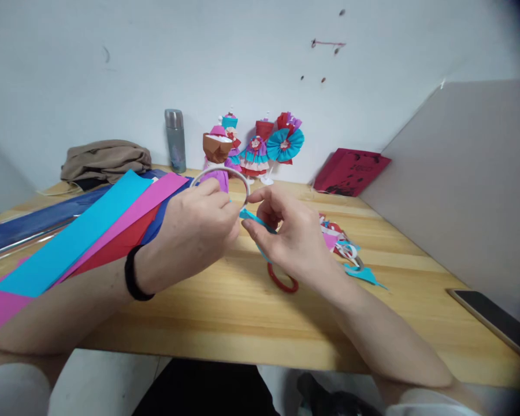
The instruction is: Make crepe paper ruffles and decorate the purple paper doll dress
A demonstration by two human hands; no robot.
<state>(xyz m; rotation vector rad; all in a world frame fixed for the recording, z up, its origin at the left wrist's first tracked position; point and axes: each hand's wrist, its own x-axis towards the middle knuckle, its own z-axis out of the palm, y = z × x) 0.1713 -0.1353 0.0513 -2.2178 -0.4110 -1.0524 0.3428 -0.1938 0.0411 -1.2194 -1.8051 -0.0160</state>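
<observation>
My left hand point(199, 222) is closed around the lower part of a thin roll of tape point(245, 184), held upright above the table. A narrow blue paper strip point(253, 216) runs between the thumb and fingers of my right hand point(290, 228). The right index fingertip is at the roll's edge. Part of the strip is hidden behind that hand. Below it on the table lies a red looped handle point(282, 283), apparently of scissors, with the rest covered. Blue, pink and red paper sheets point(82, 231) fan out beside my left forearm.
Several paper dresses on small stands point(260, 144) line the wall, near a grey flask point(175, 141). A brown cloth point(106, 162) lies at the back left. Paper scraps point(342, 248), a magenta bag point(351, 171) and a phone point(494, 320) are on the right, by a partition point(468, 173).
</observation>
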